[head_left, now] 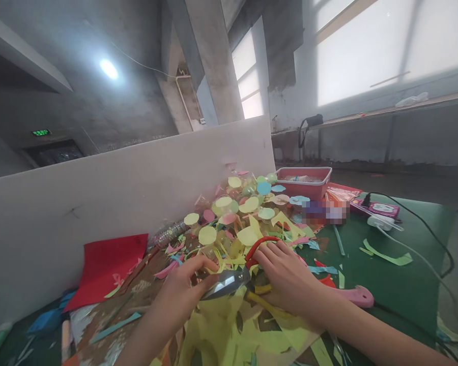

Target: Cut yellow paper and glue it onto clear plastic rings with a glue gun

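My left hand (183,295) has its fingers curled round the metal blades of a pair of scissors (229,280) lying over yellow paper scraps (229,325). My right hand (286,274) rests palm down by the scissors' red handles (260,244), fingers pressed together on the scraps and partly on a handle. Coloured paper circles (248,203), yellow, blue and pink, are heaped just beyond both hands.
A white board (118,193) stands along the left and back. A red sheet (107,264) lies at left, a pink tray (303,183) at the back. On the green mat (400,284): a pink tool handle (356,296), black and white cables (423,244).
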A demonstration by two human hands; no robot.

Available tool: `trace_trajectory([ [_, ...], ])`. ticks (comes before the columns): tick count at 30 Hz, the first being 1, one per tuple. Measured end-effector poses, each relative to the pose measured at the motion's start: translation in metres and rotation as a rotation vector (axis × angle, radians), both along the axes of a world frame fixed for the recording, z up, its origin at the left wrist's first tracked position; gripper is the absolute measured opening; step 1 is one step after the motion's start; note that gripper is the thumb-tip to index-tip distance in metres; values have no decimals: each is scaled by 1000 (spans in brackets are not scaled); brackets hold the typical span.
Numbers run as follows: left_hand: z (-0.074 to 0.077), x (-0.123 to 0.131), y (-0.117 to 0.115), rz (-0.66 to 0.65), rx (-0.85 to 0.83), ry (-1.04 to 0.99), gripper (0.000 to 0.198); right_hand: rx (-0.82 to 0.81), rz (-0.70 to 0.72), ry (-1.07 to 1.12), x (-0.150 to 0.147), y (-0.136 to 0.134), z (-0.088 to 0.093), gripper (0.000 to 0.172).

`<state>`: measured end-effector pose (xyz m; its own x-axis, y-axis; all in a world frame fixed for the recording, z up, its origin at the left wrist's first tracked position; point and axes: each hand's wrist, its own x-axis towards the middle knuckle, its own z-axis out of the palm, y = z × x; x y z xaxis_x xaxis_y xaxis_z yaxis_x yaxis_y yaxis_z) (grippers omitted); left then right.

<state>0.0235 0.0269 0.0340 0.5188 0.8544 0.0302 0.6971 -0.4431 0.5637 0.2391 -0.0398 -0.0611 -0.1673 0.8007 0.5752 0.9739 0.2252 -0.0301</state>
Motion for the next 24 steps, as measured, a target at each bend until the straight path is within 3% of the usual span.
trace_trajectory([
  [7, -9, -1, 9, 41, -111, -9, 29, -8, 19, -26, 0, 1, -3, 42],
  [24, -11, 2, 8, 43, 15, 7, 28, 5, 52, 12, 1, 2, -2, 48],
])
